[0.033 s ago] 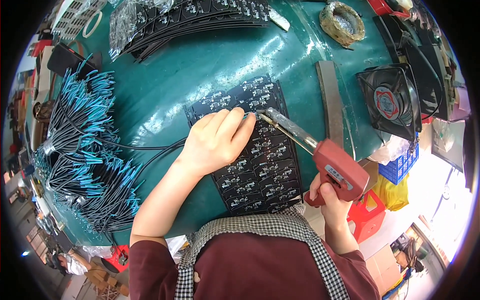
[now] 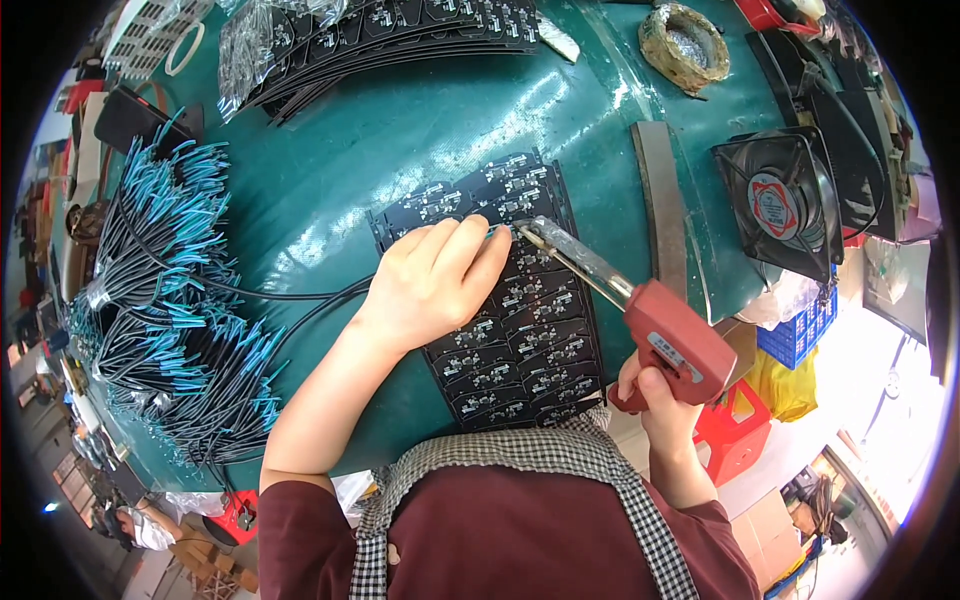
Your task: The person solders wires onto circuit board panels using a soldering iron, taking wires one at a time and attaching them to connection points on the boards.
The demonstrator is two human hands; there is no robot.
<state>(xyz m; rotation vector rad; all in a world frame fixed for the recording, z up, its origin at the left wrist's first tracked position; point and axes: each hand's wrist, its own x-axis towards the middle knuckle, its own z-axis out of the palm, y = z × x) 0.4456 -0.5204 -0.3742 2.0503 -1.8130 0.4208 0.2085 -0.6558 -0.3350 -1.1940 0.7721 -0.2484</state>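
Observation:
In my right hand (image 2: 660,400) is a red soldering gun (image 2: 685,345), fingers wrapped round its handle. Its tip meets the black circuit board panel (image 2: 520,340) just right of my left fingertips. My left hand (image 2: 430,280) is closed over the panel's upper left part, pinching the end of a black cable (image 2: 335,297). A bit of blue wire shows at the fingertips; the exact contact at the tip is too small to make out. The cable runs left to a big bundle of black cables with blue wire ends (image 2: 190,330).
A stack of circuit board panels (image 2: 400,45) lies at the far side, partly in clear plastic. To the right are a flat metal bar (image 2: 660,200), a black fan (image 2: 780,205) and a crusted round dish (image 2: 683,48). A red stool (image 2: 735,435) stands below the green table (image 2: 330,180).
The soldering gun's body has shifted very slightly to the left. My left hand and the panel stay where they were.

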